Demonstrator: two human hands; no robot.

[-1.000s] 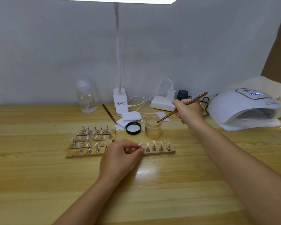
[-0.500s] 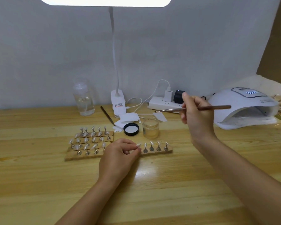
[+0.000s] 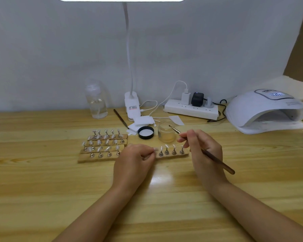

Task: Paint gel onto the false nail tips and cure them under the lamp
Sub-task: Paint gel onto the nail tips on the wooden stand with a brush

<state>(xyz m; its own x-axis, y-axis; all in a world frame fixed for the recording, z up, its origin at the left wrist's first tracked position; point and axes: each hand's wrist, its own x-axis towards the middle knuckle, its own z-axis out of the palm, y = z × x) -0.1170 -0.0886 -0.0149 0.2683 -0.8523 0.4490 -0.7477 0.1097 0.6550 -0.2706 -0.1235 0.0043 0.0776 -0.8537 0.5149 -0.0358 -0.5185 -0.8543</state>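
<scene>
Nearest, near the middle of the wooden table [image 3: 42,189]: left hand [image 3: 132,162], fingers curled, pinching the left end of a small wooden strip [image 3: 171,155]. Right hand [image 3: 202,151] just beside it, fingers closed round a thin brown brush [image 3: 212,157], bristle tip raised toward the gel jar [image 3: 166,131].

On the strip: a short row of false nail tips [image 3: 166,146], each on a little metal stand. Probably very light and easy to knock over, so best held by the wood, never by the tips (wet gel would smear). Thin plastic, likely bendy, so soft strokes only.

Left of that strip: more wooden strips [image 3: 101,145] packed side by side, full of tips. Close enough to bump with the left wrist.

A bit farther back: the open glass jar, its black lid [image 3: 146,132] lying just beside it, some white pads [image 3: 142,121], and a second brush [image 3: 121,117] lying flat.

Along the back edge: a clear bottle [image 3: 96,102], the clip foot of a desk light [image 3: 131,106], a white power strip [image 3: 191,110] with plugs and loose wires.

At the far right: the white curing lamp [image 3: 266,110], mouth open toward the table. Nothing seen blocking the way from strip to lamp, only the jar near the path.
</scene>
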